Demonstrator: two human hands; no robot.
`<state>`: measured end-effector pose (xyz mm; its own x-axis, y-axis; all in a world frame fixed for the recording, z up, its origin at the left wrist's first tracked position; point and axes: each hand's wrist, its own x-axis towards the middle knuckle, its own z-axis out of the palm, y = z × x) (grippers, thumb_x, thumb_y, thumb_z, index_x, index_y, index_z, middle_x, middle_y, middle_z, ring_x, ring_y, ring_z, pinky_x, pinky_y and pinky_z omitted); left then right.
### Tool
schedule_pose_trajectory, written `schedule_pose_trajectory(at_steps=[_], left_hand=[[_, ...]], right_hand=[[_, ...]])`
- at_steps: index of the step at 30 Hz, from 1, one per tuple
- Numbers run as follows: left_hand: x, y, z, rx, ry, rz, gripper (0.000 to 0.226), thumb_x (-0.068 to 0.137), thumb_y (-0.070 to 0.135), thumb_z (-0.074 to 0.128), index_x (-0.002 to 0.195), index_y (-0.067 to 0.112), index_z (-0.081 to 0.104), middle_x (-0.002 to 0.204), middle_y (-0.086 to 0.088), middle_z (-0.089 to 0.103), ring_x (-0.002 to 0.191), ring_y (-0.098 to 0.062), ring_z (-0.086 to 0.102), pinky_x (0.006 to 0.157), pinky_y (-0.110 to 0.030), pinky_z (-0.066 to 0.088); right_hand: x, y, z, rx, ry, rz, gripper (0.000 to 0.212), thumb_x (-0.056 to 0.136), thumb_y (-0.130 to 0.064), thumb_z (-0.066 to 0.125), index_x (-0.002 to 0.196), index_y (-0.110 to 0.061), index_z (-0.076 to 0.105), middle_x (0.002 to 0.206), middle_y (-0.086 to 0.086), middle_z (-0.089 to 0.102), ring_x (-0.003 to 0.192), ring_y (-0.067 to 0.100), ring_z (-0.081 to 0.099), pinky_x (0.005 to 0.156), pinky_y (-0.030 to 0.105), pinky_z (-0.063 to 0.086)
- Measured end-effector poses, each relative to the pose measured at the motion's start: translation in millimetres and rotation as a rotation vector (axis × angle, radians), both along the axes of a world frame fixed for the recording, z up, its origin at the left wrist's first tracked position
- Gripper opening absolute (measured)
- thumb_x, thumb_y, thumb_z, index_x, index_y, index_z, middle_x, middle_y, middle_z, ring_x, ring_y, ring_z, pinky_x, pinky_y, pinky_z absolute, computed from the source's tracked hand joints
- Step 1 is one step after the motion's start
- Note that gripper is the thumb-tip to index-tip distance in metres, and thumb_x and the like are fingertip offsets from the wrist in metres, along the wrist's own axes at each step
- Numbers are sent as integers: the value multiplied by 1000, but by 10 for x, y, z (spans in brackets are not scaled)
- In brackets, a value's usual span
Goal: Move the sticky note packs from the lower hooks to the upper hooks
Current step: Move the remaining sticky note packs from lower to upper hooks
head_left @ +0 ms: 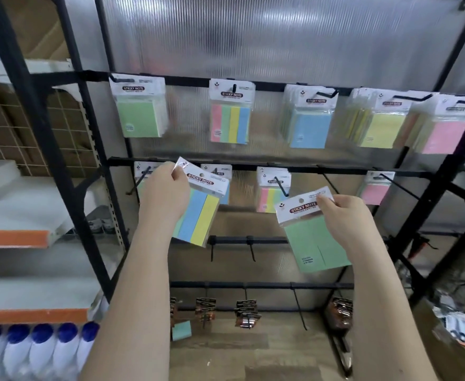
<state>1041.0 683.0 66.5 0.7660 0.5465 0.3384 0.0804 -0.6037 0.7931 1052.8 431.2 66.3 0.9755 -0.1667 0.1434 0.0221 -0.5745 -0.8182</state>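
While both arms reach up at the black rack [94,149], each hand carries one pack off the hooks. Head view: left hand [165,188] pinches the top header corner of a striped pack [198,215] (blue and yellow strips showing), tilted, held in front of the lower rail [253,167], free of any hook. Right hand [344,213] pinches the header edge of a green pack [313,243], also tilted, below the lower rail and just right of the striped packs on a lower hook [271,192].

Lower row also has a pack far left [140,174] partly hidden behind the left hand, another [217,174] behind the held striped pack, and a pink pack [375,189] at right.

Upper row hooks hold a green pack [140,116], striped pack [230,119], blue stack [308,125], yellow stack [377,125], pink stack [443,133], all hanging in front of the ribbed clear panel [253,37].

Further down, small dark carded items [245,312] hang on a lower bar. White bottles with blue caps [33,350] sit bottom left beside orange-edged shelves [19,237]
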Motion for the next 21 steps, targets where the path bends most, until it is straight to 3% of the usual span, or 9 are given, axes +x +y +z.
schedule_pose_trajectory(at_steps=[10, 14, 18, 21], left_hand=[[419, -107, 329, -24, -302, -184, 27, 97, 33, 48, 81, 10, 51, 64, 5, 40, 56, -11, 33, 50, -25, 29], [612, -150, 566, -13, -466, -235, 35, 97, 29, 49, 65, 24, 38, 60, 10, 36, 48, -1, 33, 46, -14, 29], [814, -192, 736, -8, -585, -241, 42, 98, 26, 49, 62, 24, 27, 56, 10, 28, 43, 1, 32, 46, -14, 27], [1005, -203, 789, -10, -602, -240, 42, 98, 25, 49, 62, 23, 27, 57, 9, 28, 45, 0, 32, 47, -16, 27]], right_hand=[[268, -68, -27, 47, -38, -58, 42, 95, -25, 44, 100, 16, 54, 72, 11, 42, 65, 19, 35, 60, 30, 26], [382, -22, 59, 37, -66, -63, 42, 95, -25, 45, 91, 16, 54, 67, 10, 33, 59, 19, 27, 54, 29, 18], [439, 22, 93, 21, -82, -61, 30, 96, -25, 45, 73, -5, 46, 60, 4, 25, 53, 16, 20, 51, 29, 14], [486, 56, 91, 33, -77, -48, 37, 95, -24, 45, 75, 7, 50, 62, 6, 28, 53, 16, 21, 51, 29, 15]])
